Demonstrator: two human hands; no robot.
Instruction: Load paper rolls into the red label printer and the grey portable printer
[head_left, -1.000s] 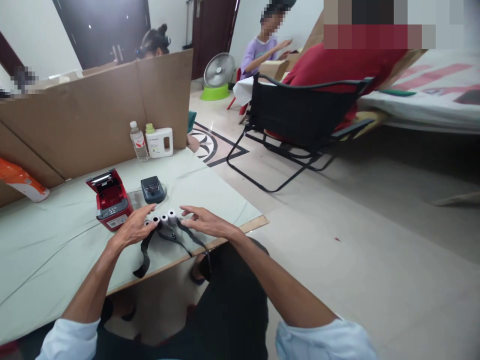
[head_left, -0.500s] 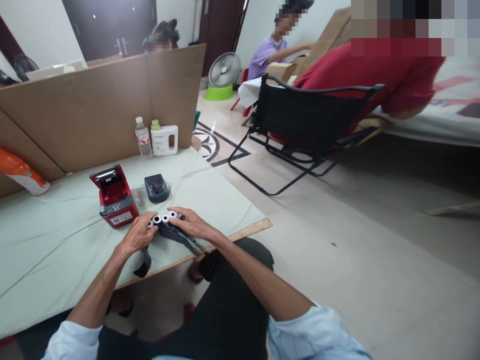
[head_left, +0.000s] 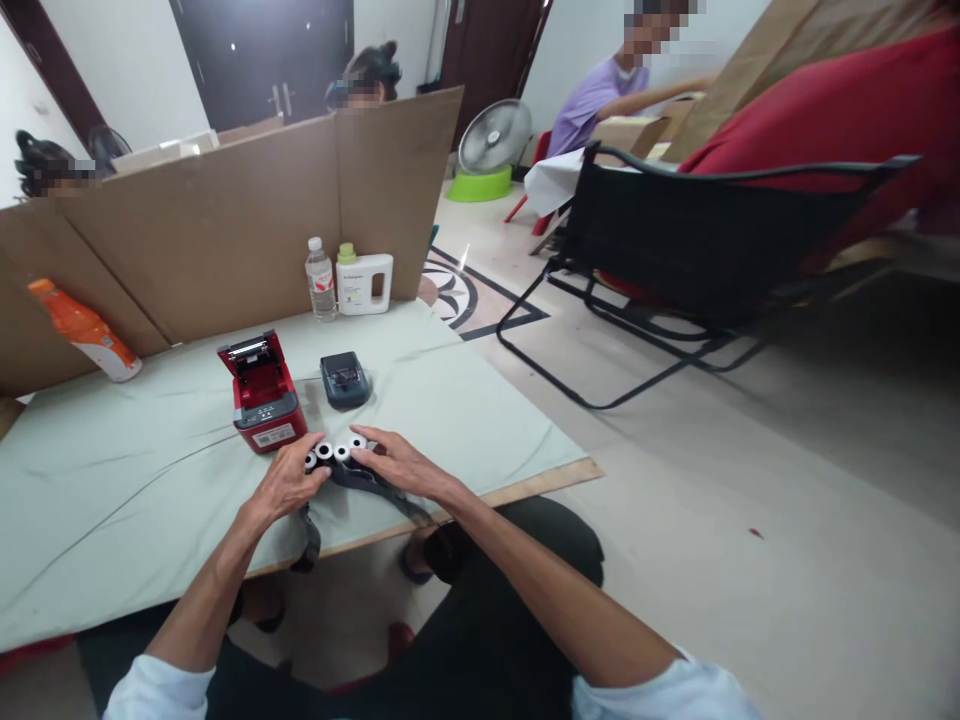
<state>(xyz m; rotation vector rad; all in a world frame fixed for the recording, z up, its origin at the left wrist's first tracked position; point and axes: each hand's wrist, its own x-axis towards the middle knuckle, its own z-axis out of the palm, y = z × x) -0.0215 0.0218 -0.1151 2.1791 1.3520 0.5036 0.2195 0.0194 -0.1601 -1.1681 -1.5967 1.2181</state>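
Observation:
Three small white paper rolls (head_left: 334, 451) stand in a row near the front edge of a table (head_left: 112, 470) covered in pale green cloth. My left hand (head_left: 287, 482) rests at the left end of the row, fingers curled against the rolls. My right hand (head_left: 395, 463) lies at the right end, fingers stretched toward the rolls and touching them. A dark strap (head_left: 360, 480) lies under my hands, and one end hangs over the table edge. Just behind the rolls stand a red receipt printer (head_left: 262, 392) with its lid up and a small dark grey device (head_left: 344, 380).
A cardboard screen (head_left: 225, 220) walls the table's back. In front of it stand a water bottle (head_left: 321, 280) and a white jug (head_left: 363, 283); an orange bottle (head_left: 84, 330) leans at the left. A black folding chair (head_left: 697, 250) with a person in red stands right. Other people sit beyond; a fan (head_left: 491, 145) is on the floor.
My right hand has come down from hovering with spread fingers to rest on the rolls. My left hand stays at the rolls. The camera has turned a little to the left.

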